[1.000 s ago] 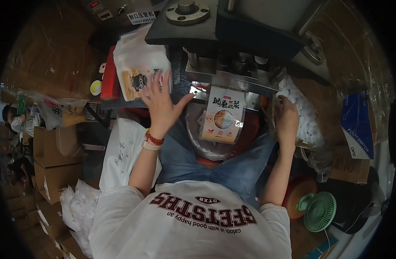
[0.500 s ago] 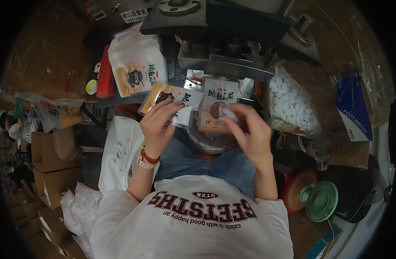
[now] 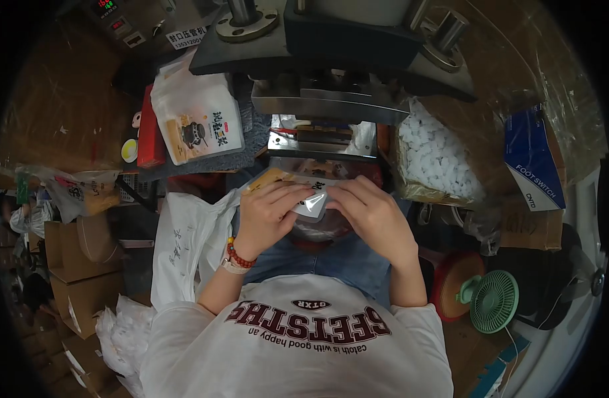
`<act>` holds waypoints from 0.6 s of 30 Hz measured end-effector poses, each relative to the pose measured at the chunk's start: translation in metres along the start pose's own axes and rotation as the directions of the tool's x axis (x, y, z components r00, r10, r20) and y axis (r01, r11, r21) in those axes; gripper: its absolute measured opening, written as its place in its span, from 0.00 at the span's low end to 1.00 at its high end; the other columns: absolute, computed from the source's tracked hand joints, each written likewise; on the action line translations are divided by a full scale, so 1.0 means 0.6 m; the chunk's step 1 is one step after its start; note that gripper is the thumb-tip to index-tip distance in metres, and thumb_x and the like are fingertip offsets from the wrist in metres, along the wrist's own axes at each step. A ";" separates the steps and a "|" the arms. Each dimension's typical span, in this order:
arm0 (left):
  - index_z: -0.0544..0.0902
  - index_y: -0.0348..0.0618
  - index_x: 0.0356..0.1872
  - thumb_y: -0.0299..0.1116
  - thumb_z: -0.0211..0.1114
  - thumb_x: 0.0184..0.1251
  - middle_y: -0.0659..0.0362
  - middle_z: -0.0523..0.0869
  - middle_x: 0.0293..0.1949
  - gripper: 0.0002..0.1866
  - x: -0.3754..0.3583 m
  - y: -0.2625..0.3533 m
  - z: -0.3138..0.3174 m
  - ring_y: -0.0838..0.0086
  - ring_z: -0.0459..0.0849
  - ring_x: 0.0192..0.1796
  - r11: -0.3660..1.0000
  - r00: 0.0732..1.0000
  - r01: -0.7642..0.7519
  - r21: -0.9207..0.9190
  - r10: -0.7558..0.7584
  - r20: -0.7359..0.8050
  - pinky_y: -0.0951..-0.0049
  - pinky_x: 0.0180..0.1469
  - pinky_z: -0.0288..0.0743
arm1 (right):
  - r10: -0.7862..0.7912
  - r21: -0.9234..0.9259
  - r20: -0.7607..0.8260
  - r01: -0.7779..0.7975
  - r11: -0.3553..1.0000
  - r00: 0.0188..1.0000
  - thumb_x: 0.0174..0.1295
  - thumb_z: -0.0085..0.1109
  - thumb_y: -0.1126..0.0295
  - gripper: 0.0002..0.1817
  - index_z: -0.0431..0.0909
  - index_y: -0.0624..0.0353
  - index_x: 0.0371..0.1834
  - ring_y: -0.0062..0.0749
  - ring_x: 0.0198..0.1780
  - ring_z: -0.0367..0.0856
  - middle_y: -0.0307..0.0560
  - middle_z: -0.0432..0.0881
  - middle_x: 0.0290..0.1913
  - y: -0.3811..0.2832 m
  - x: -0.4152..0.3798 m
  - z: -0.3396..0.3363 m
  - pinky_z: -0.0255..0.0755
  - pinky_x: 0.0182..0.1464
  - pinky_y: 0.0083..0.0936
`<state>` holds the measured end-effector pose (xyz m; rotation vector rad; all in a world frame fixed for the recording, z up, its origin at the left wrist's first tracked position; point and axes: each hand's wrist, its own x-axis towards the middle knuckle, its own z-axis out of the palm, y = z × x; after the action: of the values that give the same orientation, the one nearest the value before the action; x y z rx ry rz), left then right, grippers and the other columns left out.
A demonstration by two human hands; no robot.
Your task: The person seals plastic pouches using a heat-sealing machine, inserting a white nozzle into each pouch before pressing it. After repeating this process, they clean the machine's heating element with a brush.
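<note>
A flat printed plastic pouch [image 3: 312,208], white and yellow, is held in front of my lap, below the metal press. My left hand [image 3: 272,211] is closed on its left part, fingers over the printed face. Closed at the pouch's right end is my right hand [image 3: 374,215], fingertips pinching that edge. Whether a small white piece sits between those fingertips cannot be seen. Behind the pouch are the press's shiny metal plate [image 3: 363,139] and the upper metal bar [image 3: 324,105]. Clear plastic [image 3: 321,230] shows below the pouch.
A stack of similar pouches [image 3: 197,126] lies on a grey cloth at the left, beside a red box [image 3: 149,132]. On the right stands an open carton of small white plastic pieces [image 3: 437,152]. Farther right are a blue box [image 3: 533,159] and a green fan [image 3: 494,302].
My right hand has moved left and up to the held pouch; the small white piece in it is now hidden. The second pouch has gone from the press plate. The view has shifted slightly.
</note>
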<state>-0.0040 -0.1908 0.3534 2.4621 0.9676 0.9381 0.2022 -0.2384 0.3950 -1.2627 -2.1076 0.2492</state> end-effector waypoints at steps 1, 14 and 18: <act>0.86 0.46 0.41 0.20 0.64 0.39 0.60 0.88 0.40 0.21 0.002 -0.007 0.003 0.64 0.86 0.39 0.997 1.000 -0.002 -0.083 -0.001 -0.031 0.70 0.40 0.80 | 0.000 0.060 -0.061 0.004 0.998 0.998 0.52 0.66 0.76 0.14 0.80 0.64 0.43 0.40 0.36 0.80 0.49 0.82 0.39 0.001 0.000 0.003 0.76 0.37 0.30; 0.85 0.29 0.40 0.32 0.66 0.66 0.57 0.88 0.36 0.12 0.057 -0.044 0.076 0.82 0.84 0.35 0.037 0.698 0.581 -0.813 -0.536 0.475 0.80 0.36 0.77 | 0.474 0.085 -0.461 -0.495 0.865 0.750 0.60 0.64 0.70 0.16 0.78 0.61 0.50 0.34 0.37 0.76 0.50 0.80 0.45 0.062 -0.012 -0.055 0.69 0.37 0.22; 0.83 0.30 0.41 0.32 0.65 0.66 0.54 0.88 0.37 0.12 0.091 -0.063 0.089 0.76 0.87 0.36 -0.131 0.687 0.511 -0.850 -0.532 0.495 0.77 0.38 0.80 | 0.542 -0.223 -0.348 -0.630 0.744 0.765 0.61 0.59 0.72 0.14 0.78 0.63 0.49 0.44 0.40 0.78 0.54 0.82 0.43 0.147 -0.044 -0.039 0.71 0.42 0.33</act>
<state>0.0447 -0.1290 0.3200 0.7027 0.7681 0.8095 0.2881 -0.2191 0.3595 -2.0404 -1.4982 -0.0116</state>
